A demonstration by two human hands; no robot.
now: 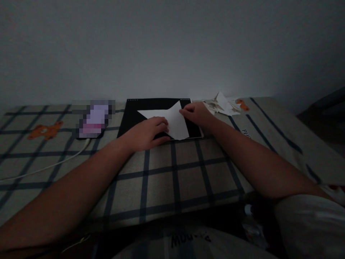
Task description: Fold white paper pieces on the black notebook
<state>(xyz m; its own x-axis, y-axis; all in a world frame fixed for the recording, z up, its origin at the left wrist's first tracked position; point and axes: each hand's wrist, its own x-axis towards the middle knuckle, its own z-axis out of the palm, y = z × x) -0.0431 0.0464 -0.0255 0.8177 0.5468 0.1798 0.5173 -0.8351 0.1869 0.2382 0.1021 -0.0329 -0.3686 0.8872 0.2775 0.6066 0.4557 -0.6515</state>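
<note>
A folded sheet of white paper (176, 124) lies on a black spiral-hole pad (132, 108), with one pointed corner to the left and another peak at the upper right. My left hand (147, 133) rests over the paper's left part, its fingers curled onto the sheet and the thumb stretched along the pad's front edge. At the paper's right edge, my right hand (195, 112) pinches the sheet between thumb and forefinger. The underside of the paper and part of its left side are hidden by my left hand.
Behind my right hand is a pile of folded white paper pieces (223, 104). On the left lies a phone (94, 118) with a white cable (64, 160). A checked cloth (161, 172) covers the table, which meets a plain wall (161, 50). Below is a plastic bottle (253, 226).
</note>
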